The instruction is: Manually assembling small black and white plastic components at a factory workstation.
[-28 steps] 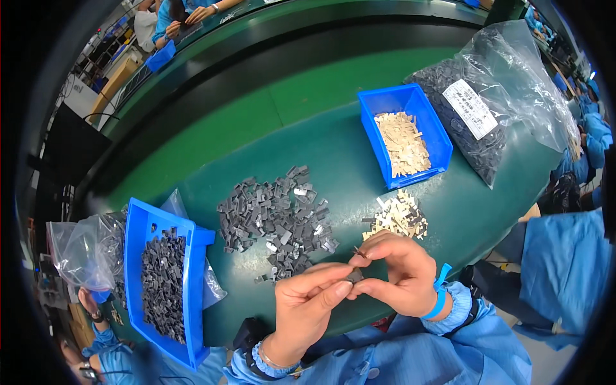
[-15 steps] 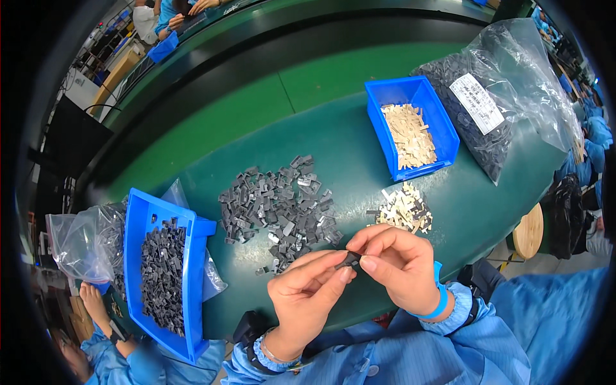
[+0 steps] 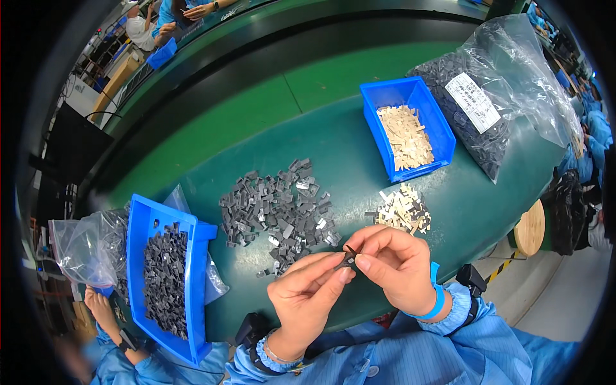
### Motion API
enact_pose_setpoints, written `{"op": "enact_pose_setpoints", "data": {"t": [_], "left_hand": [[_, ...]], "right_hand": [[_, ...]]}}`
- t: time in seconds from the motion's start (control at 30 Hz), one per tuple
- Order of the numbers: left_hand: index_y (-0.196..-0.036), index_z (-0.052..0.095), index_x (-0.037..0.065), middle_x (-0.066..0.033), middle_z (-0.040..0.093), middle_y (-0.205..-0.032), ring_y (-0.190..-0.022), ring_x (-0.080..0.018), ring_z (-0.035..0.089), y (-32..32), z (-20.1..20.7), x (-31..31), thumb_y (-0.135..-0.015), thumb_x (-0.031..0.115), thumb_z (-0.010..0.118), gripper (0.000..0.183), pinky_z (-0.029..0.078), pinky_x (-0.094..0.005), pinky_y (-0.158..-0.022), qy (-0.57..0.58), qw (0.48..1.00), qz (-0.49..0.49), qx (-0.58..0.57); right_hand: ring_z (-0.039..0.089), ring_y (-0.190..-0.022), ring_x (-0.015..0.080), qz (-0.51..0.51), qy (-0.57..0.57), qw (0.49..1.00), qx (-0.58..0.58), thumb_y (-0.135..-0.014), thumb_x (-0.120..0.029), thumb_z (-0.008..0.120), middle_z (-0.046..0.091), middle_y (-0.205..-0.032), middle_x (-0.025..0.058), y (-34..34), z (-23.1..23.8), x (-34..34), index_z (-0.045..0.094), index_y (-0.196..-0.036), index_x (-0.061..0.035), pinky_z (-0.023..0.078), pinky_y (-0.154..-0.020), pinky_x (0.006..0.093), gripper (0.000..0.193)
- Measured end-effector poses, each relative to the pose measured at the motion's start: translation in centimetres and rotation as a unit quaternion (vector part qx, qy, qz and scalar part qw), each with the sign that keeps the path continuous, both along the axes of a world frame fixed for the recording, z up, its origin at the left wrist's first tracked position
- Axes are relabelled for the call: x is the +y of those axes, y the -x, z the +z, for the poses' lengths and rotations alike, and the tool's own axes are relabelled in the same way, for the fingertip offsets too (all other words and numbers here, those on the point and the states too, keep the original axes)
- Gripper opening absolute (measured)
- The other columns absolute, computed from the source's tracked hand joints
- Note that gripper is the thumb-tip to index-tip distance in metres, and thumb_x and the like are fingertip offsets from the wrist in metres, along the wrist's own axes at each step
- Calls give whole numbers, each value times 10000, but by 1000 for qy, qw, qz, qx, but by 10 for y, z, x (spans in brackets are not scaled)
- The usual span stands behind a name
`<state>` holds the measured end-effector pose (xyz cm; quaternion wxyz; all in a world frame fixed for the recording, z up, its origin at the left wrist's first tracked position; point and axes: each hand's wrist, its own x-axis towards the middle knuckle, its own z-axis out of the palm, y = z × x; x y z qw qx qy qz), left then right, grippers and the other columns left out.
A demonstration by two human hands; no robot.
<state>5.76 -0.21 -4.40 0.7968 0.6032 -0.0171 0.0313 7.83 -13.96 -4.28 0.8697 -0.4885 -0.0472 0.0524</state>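
Close to the table's near edge, my left hand [image 3: 303, 296] pinches a small dark grey plastic part [image 3: 348, 259] between thumb and fingers. My right hand [image 3: 399, 268], wearing a blue wristband, meets it there with thumb and forefinger closed on a thin black strip [image 3: 350, 249] that sticks up at the part. Whether the strip touches the part is too small to tell. Just beyond my hands lies a loose pile of similar dark grey parts [image 3: 276, 215]. A smaller heap of cream and black strips [image 3: 403, 210] lies beyond my right hand.
At left stands a blue bin [image 3: 197, 282] of small dark parts, beside a clear plastic bag [image 3: 86, 247]. Farther right, another blue bin [image 3: 393, 95] holds cream strips, next to a large bag of dark parts [image 3: 484, 144]. A co-worker's hand [image 3: 101, 308] shows at lower left.
The thin black strip between my fingertips now stands up more visibly. My hands have barely moved. The view has shifted slightly.
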Motion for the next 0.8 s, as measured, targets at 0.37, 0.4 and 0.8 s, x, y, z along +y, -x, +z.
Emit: {"op": "enact_pose_setpoints", "data": {"t": [0.37, 0.4, 0.8], "left_hand": [[-991, 601, -73, -170, 594, -969, -783, -176, 624, -1, 1, -1, -759, -93, 604, 232, 524, -242, -681, 30, 999, -12, 0], [-991, 601, -73, -170, 594, -969, -783, -176, 624, -1, 1, -1, -759, -93, 604, 232, 524, -242, -681, 31, 999, -11, -1], [-988, 603, -75, -162, 597, -962, -772, -164, 620, -1, 2, -1, -761, -85, 608, 228, 520, -235, -681, 31, 999, -14, 4]], "right_hand": [[564, -818, 143, 37, -40, 998, -24, -802, 78, 547, 534, -1014, 150, -3, -4, -4, 534, -860, 58, 494, -736, 261, 63], [564, -818, 143, 38, -39, 998, -24, -802, 78, 547, 534, -1014, 150, -3, -4, -4, 534, -860, 58, 494, -736, 261, 63], [550, -853, 164, 13, -1, 1000, 7, -771, 47, 582, 566, -950, 151, -2, 6, -2, 550, -792, 28, 460, -751, 284, 43]]}}
